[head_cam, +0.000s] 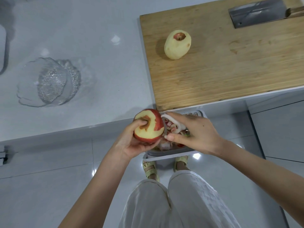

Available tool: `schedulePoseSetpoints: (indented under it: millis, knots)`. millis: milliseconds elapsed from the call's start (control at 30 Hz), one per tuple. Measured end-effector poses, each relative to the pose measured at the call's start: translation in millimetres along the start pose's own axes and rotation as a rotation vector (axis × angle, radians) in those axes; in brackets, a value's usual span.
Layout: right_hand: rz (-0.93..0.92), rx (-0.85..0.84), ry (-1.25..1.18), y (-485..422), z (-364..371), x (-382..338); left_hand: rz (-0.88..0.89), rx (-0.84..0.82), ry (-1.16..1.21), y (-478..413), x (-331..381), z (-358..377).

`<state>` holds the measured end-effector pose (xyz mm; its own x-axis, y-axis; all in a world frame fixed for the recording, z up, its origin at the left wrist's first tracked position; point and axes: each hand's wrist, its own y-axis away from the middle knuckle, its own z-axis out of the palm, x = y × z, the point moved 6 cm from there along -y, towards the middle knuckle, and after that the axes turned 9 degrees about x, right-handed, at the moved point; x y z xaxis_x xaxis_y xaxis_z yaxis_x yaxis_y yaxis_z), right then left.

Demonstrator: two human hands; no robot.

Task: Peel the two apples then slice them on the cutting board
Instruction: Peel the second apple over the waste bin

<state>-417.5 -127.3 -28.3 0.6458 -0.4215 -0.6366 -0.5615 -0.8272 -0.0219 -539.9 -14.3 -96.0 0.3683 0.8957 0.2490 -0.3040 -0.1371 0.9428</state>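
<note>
The peeled apple waits on the board — the left hand grips the red apple, the right hand grips the peeler — no slices yet.

Bare wood cutting board, matt, grainy, knife-scuffed. On its far right corner, cleaver: dull grey metal blade, wood handle. On the board, peeled apple, matt pale flesh. Left of the board, surface, smooth, glossy, stone-like; glass bowl, clear, pebbled. Just off the board's near edge, red apple, shiny skin; peeler, white plastic.
</note>
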Motion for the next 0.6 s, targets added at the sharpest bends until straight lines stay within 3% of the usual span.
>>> schedulePoseSetpoints:
  millis: [100, 200, 600]
  knots:
    - [-0.291, 0.245, 0.182, -4.1, -2.3, -20.9, 0.054, 0.012, -0.082, 0.5, -1.4, 0.1]
    - [-0.428, 0.334, 0.275, -10.2, 4.1, -31.2, 0.091, 0.032, -0.157, 2.8, -2.8, 3.8]
    - [-0.476, 0.287, -0.04, -10.2, -1.5, -16.8, 0.128, -0.032, -0.359, 9.4, -1.1, 7.8]
